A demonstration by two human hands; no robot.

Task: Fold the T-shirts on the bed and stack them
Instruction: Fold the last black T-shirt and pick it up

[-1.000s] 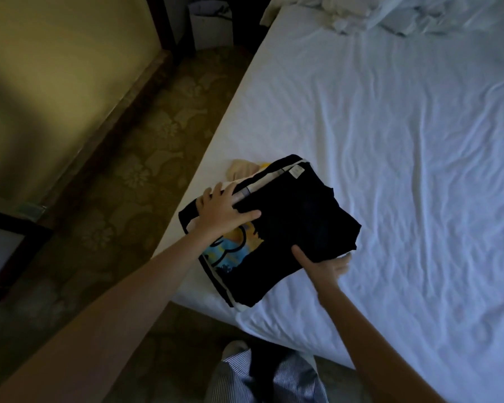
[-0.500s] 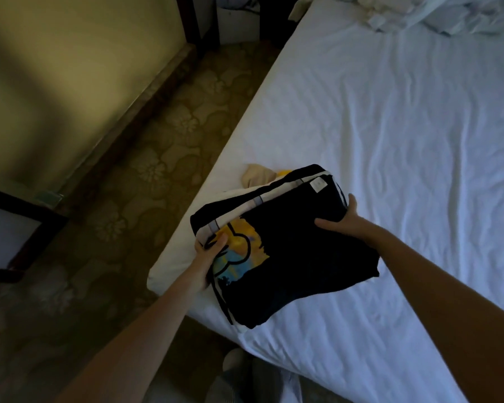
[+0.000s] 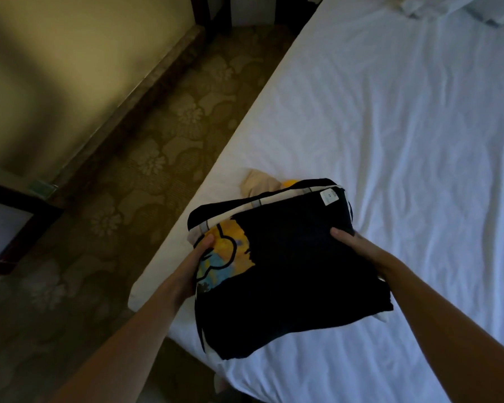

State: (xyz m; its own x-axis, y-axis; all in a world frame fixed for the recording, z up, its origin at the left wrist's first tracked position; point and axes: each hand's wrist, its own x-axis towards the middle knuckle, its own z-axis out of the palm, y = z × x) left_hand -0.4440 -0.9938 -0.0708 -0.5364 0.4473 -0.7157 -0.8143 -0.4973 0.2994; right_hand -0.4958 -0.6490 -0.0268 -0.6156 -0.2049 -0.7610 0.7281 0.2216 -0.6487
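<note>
Gripping a stack of folded T-shirts [image 3: 288, 271] by its two sides, a person holds it at the near left corner of a bed [image 3: 390, 126] covered in a wrinkled white sheet. The left hand [image 3: 200, 257] clasps the left edge, thumb on a yellow and blue print. The right hand [image 3: 352, 242] clasps the right edge, thumb on the black top shirt. A beige cloth [image 3: 258, 183] lies just behind the stack. A flower-patterned floor [image 3: 146, 158] lies to the left.
</note>
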